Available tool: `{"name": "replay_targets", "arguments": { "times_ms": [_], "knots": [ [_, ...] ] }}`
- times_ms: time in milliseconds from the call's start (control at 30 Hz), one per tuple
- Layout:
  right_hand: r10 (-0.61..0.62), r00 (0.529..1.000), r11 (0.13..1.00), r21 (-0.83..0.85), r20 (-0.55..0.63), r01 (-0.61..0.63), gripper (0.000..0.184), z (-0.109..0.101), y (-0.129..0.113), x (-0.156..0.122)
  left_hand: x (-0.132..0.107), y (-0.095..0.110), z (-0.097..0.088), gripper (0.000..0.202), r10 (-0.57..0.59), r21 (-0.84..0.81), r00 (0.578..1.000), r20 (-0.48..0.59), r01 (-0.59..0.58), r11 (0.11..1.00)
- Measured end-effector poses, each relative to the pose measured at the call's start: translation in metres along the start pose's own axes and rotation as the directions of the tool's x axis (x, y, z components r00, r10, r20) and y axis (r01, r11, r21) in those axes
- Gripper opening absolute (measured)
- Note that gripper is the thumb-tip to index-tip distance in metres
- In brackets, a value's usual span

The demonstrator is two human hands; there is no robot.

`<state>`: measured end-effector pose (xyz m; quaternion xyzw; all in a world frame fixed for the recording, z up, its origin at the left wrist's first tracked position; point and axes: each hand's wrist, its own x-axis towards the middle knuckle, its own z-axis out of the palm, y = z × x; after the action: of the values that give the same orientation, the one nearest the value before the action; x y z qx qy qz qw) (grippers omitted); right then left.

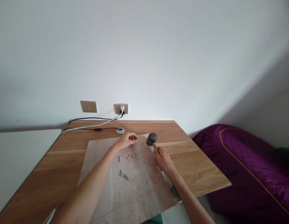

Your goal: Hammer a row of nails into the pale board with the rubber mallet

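A pale plywood board (139, 186) lies on the wooden desk (193, 161). My right hand (163, 160) grips the wooden handle of a hammer, whose dark head (151, 138) hovers near the board's far edge. My left hand (128, 140) rests at that far edge with its fingers pinched together, just left of the hammer head; what they pinch is too small to make out. Several small metal nails (125, 166) lie scattered on the board between my forearms.
Black and white cables (93, 126) run along the desk's back to a wall socket (121, 109). A round grommet (120, 131) sits near the board. A white surface (18, 152) adjoins on the left, purple bedding (247, 174) on the right.
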<state>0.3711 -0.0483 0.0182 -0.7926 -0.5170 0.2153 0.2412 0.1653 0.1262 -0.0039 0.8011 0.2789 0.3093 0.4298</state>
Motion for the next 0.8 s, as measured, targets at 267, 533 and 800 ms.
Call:
{"name": "replay_targets", "arguments": {
  "times_ms": [267, 533, 800],
  "knots": [
    [-0.012, 1.000, 1.000, -0.016, -0.015, 0.012, 0.029, 0.0014, 0.0007, 0.0005, -0.0006, -0.0007, 0.0059, 0.011, 0.006, 0.070, 1.000, 0.017, -0.007, 0.998],
    [-0.019, 1.000, 0.999, -0.031, -0.025, 0.018, 0.031, 0.0009, -0.0003, 0.0013, -0.0016, 0.0050, 0.0055, 0.009, 0.007, 0.108, 0.998, 0.057, -0.013, 0.994],
    [-0.018, 1.000, 0.999, -0.033, -0.019, 0.017, 0.031, 0.0014, 0.0023, 0.0020, -0.0007, 0.0043, 0.0068, 0.009, 0.007, 0.108, 0.998, 0.067, -0.014, 0.994]
  ]
}}
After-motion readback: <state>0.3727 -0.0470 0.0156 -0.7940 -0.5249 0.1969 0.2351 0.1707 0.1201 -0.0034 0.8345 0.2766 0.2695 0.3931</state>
